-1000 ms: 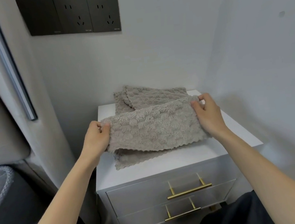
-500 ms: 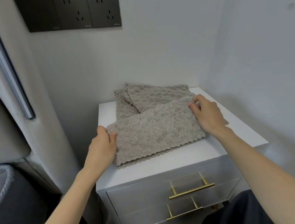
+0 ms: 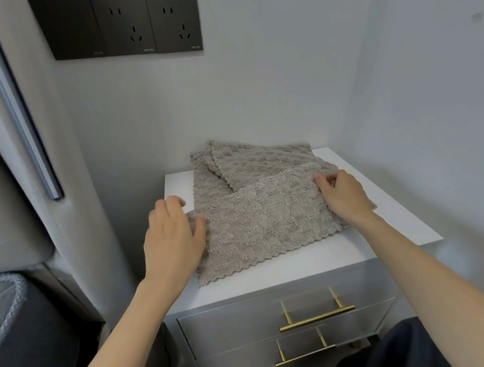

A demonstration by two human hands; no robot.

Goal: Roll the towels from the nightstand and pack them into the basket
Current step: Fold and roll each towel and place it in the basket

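On the white nightstand [image 3: 364,247] the folded beige plush towel [image 3: 264,223] lies unrolled, right hand [image 3: 342,192] pinching one end, left hand [image 3: 171,240] slack-fingered at the other; rolling and filling the grey fabric basket [image 3: 2,304] seemingly remain.

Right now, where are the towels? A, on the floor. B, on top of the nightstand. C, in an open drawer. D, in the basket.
B: the towels lie on the white top of the nightstand, where the right hand pinches the far corner of the front towel; both drawers are closed.
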